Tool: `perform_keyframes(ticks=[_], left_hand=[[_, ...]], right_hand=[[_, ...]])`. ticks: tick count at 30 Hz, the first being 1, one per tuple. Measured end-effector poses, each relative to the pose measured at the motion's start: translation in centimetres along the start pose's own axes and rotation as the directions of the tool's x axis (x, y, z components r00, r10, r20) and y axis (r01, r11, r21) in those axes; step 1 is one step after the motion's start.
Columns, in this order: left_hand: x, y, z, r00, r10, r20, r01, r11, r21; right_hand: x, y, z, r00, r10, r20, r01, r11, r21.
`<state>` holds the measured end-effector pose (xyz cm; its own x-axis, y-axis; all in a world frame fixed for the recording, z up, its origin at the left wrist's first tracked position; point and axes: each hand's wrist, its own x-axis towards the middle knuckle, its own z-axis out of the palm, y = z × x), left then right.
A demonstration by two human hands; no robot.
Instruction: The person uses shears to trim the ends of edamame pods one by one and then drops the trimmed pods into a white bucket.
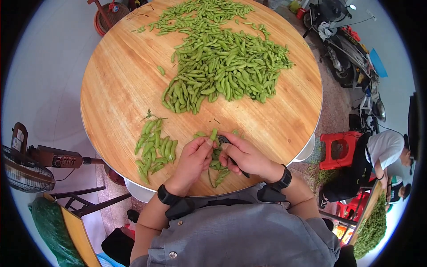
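Over the near edge of the round table, my left hand [195, 153] pinches a green edamame pod [213, 134] between thumb and fingertips. Close beside it, my right hand [243, 153] is closed around a black scissors-like cutting tool [223, 139]; its far end is by the pod, and most of it is hidden by my fingers. A few loose pods [221, 177] lie under and between my hands. To the left of my left hand rests a small pile of pods [153, 149]. A large heap of edamame pods [227, 64] spreads across the far half of the table.
The wooden tabletop [120, 84] has a stray pod [161, 70] on it. A fan [26, 169] stands at the left. At the right are a red stool [338, 150], a motorbike [342, 58] and a seated person [382, 151] bent toward a table of greens [371, 224].
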<state>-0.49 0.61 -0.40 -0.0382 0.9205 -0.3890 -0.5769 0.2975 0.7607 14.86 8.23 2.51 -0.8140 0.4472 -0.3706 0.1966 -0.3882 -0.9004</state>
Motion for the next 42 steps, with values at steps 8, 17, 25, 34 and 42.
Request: perform_keyframes(ticks=[8, 17, 25, 34, 42], left_hand=[[0.4, -0.9, -0.5, 0.946, 0.324, 0.004, -0.285, 0.828, 0.483], [-0.4, 0.4, -1.1, 0.993, -0.009, 0.12, -0.001, 0.997, 0.081], [-1.2, 0.2, -0.1, 0.932, -0.13, 0.339, 0.261, 0.89, -0.375], [-1.6, -0.1, 0.4, 0.863, -0.126, 0.488, 0.354, 0.841, -0.409], [-1.1, 0.2, 0.7, 0.967, -0.143, 0.21, 0.117, 0.984, 0.131]], right_hand=[[0.2, -0.6, 0.6, 0.995, 0.074, -0.061, -0.072, 0.997, 0.042], [-0.5, -2.2, -0.4, 0.97, 0.16, 0.185, -0.233, 0.833, 0.501], [-1.1, -1.9, -1.1, 0.969, 0.188, 0.158, -0.24, 0.861, 0.448], [-0.1, -0.7, -1.3, 0.997, 0.036, 0.063, -0.059, 0.905, 0.421], [-0.4, -1.4, -0.9, 0.998, 0.029, 0.051, -0.038, 0.983, 0.182]])
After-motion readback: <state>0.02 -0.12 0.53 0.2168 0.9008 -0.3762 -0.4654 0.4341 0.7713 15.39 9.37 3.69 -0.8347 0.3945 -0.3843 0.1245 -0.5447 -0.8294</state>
